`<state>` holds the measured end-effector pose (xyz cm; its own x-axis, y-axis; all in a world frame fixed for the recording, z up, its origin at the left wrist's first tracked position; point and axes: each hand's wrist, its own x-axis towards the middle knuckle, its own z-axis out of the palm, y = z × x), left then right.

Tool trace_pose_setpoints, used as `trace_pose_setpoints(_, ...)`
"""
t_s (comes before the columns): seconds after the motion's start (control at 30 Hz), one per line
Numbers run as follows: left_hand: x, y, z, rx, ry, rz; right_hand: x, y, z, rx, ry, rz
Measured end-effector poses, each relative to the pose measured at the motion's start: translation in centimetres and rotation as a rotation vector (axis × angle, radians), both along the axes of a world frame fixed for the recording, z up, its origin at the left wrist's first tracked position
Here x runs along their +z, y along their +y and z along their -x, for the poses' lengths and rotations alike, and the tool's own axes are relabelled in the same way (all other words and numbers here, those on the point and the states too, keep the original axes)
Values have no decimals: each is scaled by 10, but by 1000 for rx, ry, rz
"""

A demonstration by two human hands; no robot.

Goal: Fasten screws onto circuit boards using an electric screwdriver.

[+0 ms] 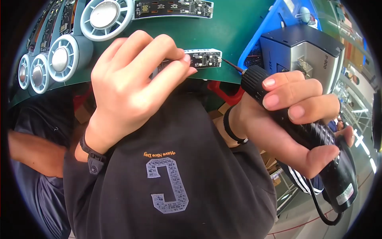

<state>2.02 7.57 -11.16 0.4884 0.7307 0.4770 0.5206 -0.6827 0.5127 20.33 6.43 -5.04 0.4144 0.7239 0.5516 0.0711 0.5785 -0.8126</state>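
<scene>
My left hand (135, 75) is closed, thumb and fingertips pinched at a narrow white housing with a black circuit board (207, 59). The hand covers the rest of that housing. My right hand (290, 107) is wrapped round a black electric screwdriver (318, 137), tilted with its collar toward the table. Its thin bit (232, 65) points at the housing's right end; whether it touches, I cannot tell. Beyond my left hand lies a similar piece, a round white grille with a silver disc (105, 16) joined to a curved strip with a circuit board (173, 8).
Several more grille-headed pieces (63, 59) stand in a row at the left of the green table (175, 34). At the right are a blue bin (254, 38) and a grey metal box with a black top (318, 55). Another person's arm (36, 153) shows at the left.
</scene>
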Motion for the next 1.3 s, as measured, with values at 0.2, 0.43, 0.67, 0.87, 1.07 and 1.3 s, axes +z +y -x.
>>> trace_pose_setpoints(0.2,-6,-3,3,14,-6,-9,-14,10,-2,-30,16,-16)
trace_pose_setpoints(0.43,-11,-3,3,27,-9,-37,-20,14,9,74,-5,-38)
trace_pose_setpoints(0.67,-12,-4,4,43,-11,-53,-28,14,-12,219,-162,-26)
trace_pose_setpoints(0.87,-5,1,-3,21,2,-19,-20,10,-9,-3,-19,10)
trace_pose_setpoints(1.07,2,8,-15,-16,35,46,10,-4,-65,-346,-43,-132)
trace_pose_setpoints(1.3,1,8,-31,9,12,7,24,0,-137,-530,-187,-83)
